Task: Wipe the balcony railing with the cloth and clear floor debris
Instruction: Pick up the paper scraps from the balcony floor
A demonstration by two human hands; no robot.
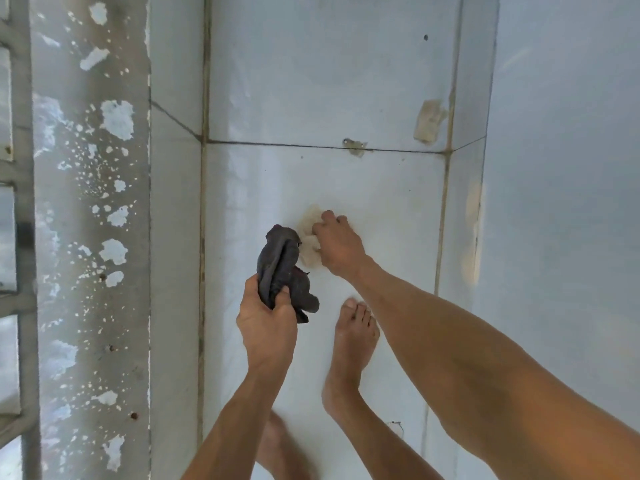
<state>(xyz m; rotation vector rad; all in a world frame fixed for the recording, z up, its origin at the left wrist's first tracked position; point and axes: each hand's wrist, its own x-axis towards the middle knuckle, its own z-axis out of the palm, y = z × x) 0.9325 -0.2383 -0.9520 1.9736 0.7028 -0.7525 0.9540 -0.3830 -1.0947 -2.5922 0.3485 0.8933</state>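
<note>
Down on a white-tiled balcony floor point(346, 98), a person bends low with both arms reaching toward the tiles. The left hand point(268, 323) is closed in a firm grip around the lower part of a dark, crumpled cloth point(282, 268), which rises bunched above the fingers and hangs clear of the floor. The right hand point(337, 244) reaches further forward and down, its fingers curled onto a pale, crumpled scrap of debris point(310, 237) lying on the tile; the scrap shows just beside the top of the cloth, and whether the fingers have fully pinched it or only rest on it cannot be told. Two bare feet stand on the same tile, the right foot point(353, 337) just below the right forearm, the left foot point(277, 445) partly hidden behind the left forearm. More debris lies further off: a small torn bit point(355, 147) on the grout line between tiles and a larger pale scrap of paper point(429, 121) near the right-hand wall point(561, 168). Along the left runs a grey concrete ledge point(90, 237) with flaking white paint, and beyond it the grey bars of the railing point(22, 168), well apart from the cloth.
</note>
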